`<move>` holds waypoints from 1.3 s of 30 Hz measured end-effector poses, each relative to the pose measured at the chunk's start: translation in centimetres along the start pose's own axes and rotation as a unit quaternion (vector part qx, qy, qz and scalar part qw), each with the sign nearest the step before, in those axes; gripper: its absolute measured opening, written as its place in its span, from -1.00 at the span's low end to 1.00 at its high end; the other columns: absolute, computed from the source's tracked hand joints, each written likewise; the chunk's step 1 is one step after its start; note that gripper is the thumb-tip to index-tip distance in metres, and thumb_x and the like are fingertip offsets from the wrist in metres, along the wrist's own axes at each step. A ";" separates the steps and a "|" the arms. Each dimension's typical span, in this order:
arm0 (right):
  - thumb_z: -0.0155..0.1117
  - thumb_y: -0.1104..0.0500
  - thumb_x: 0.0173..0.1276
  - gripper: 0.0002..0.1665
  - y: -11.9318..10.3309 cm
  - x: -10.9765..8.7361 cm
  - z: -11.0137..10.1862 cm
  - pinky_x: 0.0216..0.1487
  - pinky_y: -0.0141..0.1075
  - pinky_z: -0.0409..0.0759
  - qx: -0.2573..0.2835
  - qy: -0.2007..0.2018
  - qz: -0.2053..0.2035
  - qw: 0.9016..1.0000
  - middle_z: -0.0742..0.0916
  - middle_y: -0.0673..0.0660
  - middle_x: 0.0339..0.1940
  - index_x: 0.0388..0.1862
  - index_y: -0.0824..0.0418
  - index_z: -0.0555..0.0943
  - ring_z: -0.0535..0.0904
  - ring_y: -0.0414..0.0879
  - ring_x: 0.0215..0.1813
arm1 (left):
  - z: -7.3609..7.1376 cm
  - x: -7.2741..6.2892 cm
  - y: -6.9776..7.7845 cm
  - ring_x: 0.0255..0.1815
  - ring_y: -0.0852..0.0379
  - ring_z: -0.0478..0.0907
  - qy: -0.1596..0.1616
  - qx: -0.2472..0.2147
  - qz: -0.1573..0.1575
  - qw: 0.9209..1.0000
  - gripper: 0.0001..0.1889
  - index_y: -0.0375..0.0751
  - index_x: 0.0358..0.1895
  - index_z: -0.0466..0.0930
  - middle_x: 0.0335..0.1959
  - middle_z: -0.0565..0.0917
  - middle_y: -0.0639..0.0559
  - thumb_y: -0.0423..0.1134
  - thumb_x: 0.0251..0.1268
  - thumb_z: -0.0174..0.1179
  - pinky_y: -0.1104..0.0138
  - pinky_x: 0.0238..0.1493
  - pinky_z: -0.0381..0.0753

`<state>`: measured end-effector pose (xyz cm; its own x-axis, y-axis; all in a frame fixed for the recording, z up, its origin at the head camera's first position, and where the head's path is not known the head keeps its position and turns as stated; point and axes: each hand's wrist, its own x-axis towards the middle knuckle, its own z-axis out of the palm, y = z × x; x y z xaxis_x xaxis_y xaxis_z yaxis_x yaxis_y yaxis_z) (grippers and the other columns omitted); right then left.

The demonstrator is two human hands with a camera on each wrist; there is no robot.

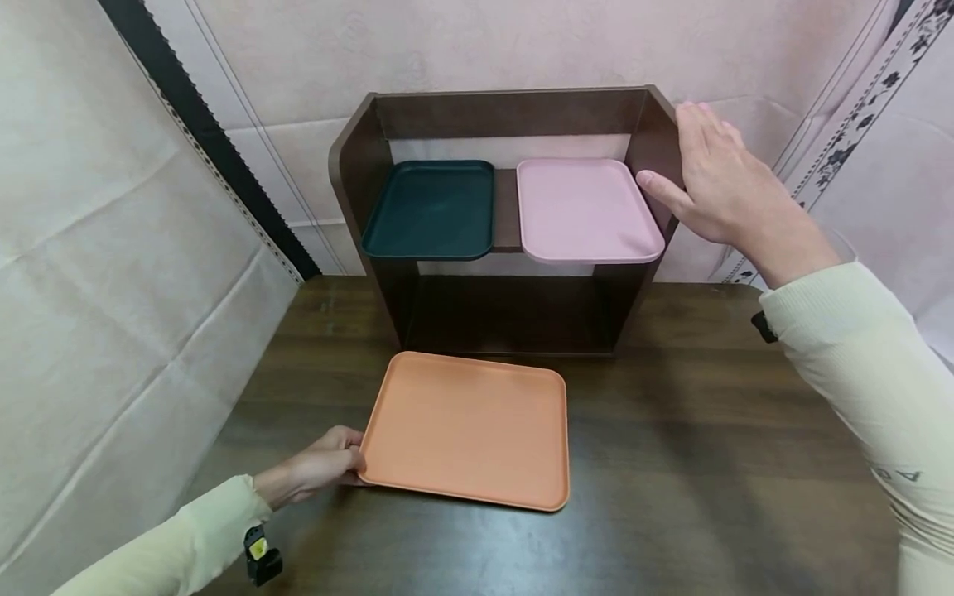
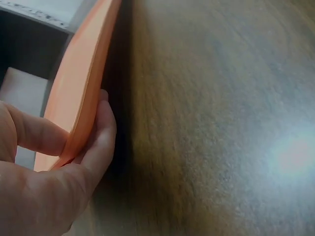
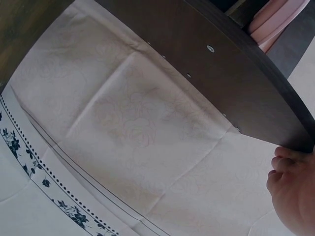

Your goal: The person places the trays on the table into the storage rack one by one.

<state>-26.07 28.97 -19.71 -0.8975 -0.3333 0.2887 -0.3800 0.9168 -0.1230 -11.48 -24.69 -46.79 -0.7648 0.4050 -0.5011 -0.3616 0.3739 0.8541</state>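
Observation:
An orange rectangular tray (image 1: 469, 426) lies low over the wooden table, in front of a dark brown two-level shelf (image 1: 514, 112). My left hand (image 1: 324, 465) pinches its near left corner. In the left wrist view the thumb (image 2: 47, 137) is on the tray's upper face and the fingers are underneath. My right hand (image 1: 719, 178) rests against the top of the shelf's right side panel, fingers straight, thumb spread toward the inside. On the upper level, a dark green tray (image 1: 432, 211) sits at left and a pink tray (image 1: 589, 211) at right, slightly apart.
The shelf's lower level (image 1: 510, 314) is open at the front, just behind the orange tray. Pale cloth (image 1: 134, 331) hangs at the left, behind the shelf and at the right. The wooden table (image 1: 715, 463) extends to the right of the orange tray.

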 end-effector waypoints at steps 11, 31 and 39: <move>-0.17 -0.26 0.69 0.08 0.1 0.2 -0.1 0.79 0.20 -0.33 0.006 -0.012 0.012 1.000 -0.14 0.45 0.77 0.73 0.40 -0.34 -0.30 0.36 0.79 | 0.4 0.3 -0.8 -0.05 0.16 0.72 -0.006 -0.045 0.044 0.998 -0.54 -0.73 0.25 0.41 -0.05 0.76 -0.13 -0.56 0.30 -0.10 0.29 -0.03 0.80; -0.13 -0.23 0.68 0.07 0.0 0.3 0.1 0.80 0.14 -0.33 0.013 -0.008 0.013 1.000 -0.10 0.46 0.77 0.74 0.40 -0.31 -0.26 0.35 0.79 | 1.2 1.7 1.2 -0.02 0.18 0.76 0.020 -0.068 0.080 0.994 -0.48 -0.76 0.36 0.32 0.03 0.78 -0.21 -0.57 0.35 -0.13 0.31 0.04 0.81; -0.12 -0.21 0.69 0.06 0.0 0.3 0.1 0.80 0.15 -0.32 0.016 -0.003 0.009 1.000 -0.07 0.47 0.77 0.74 0.40 -0.29 -0.24 0.35 0.79 | 1.2 3.8 2.0 0.02 0.16 0.75 0.028 -0.075 0.093 0.992 -0.48 -0.74 0.38 0.31 0.13 0.74 -0.32 -0.57 0.36 -0.17 0.29 0.10 0.80</move>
<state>-26.32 28.81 -19.75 -0.9060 -0.3180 0.2795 -0.3702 0.9153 -0.1587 -14.46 -21.44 -47.15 -0.8528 0.4064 -0.3280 -0.2831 0.1679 0.9443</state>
